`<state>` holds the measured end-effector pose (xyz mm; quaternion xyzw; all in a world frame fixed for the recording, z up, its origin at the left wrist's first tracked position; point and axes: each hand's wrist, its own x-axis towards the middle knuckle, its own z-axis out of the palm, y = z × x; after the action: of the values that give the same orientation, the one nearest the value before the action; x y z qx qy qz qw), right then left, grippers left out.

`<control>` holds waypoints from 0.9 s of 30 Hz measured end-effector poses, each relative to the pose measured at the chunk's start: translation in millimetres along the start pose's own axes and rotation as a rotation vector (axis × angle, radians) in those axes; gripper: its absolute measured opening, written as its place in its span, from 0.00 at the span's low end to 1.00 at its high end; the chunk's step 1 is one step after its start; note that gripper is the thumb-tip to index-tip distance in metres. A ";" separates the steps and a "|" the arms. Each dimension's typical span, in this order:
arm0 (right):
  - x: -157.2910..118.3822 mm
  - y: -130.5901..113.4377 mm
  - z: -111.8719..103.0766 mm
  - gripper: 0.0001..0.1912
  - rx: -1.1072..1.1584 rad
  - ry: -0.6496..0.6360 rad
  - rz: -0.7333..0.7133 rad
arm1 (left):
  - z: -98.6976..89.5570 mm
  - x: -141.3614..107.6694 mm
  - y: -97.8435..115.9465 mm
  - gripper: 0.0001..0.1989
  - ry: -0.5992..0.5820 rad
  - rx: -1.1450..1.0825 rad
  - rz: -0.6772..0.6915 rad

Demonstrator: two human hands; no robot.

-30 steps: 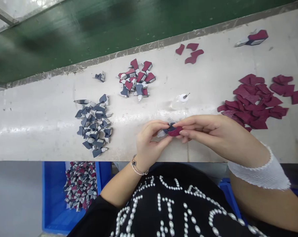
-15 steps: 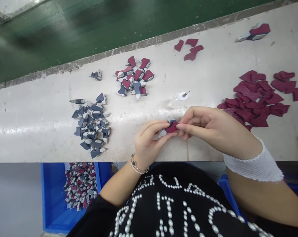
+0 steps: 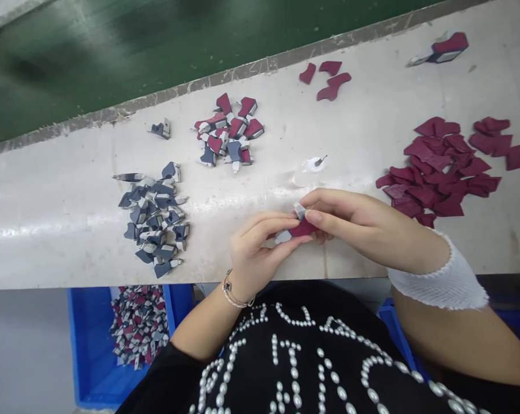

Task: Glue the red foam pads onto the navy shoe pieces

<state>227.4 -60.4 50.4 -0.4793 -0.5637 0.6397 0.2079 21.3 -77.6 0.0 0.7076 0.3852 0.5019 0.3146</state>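
Near the table's front edge, a small maroon, grey and white piece (image 3: 302, 228) is held between both hands. My left hand (image 3: 264, 241) grips its left side with fingers and thumb. My right hand (image 3: 346, 221) pinches its right end, thumb on top, covering part of it. Just beyond the hands lies a clear bottle with a thin dark tip (image 3: 314, 168). To the right is a heap of flat maroon pieces (image 3: 441, 172). Left of the hands are a pile of grey-blue and white pieces (image 3: 154, 218) and a pile of maroon-topped pieces (image 3: 228, 132).
Several loose maroon pieces (image 3: 329, 80) lie toward the back of the table (image 3: 53, 213). A larger maroon and navy object (image 3: 447, 49) is at the back right. One grey piece (image 3: 160, 129) sits apart. Below the front edge stands a blue bin (image 3: 91, 345) of assembled pieces.
My right thumb has moved slightly up and left along the held piece, and the right fingers now cover more of its upper side. The whole view has shifted a little.
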 end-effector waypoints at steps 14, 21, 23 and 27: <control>3.7 -0.5 13.4 0.19 -0.135 0.069 -0.090 | 2.1 -4.1 4.4 0.14 0.024 0.069 0.059; -1.7 -6.6 9.6 0.19 -0.159 0.004 -0.102 | -1.8 -4.5 7.8 0.16 0.025 0.032 -0.013; -3.7 -8.3 5.7 0.19 -0.198 -0.031 -0.124 | -4.3 -3.2 8.8 0.16 0.001 0.000 -0.023; -6.1 -10.2 0.4 0.19 -0.260 -0.051 -0.157 | -7.8 -0.1 11.7 0.15 -0.051 -0.010 0.003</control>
<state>227.0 -62.7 62.1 -0.4402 -0.6828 0.5549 0.1791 16.5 -83.2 12.1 0.7191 0.3733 0.4863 0.3271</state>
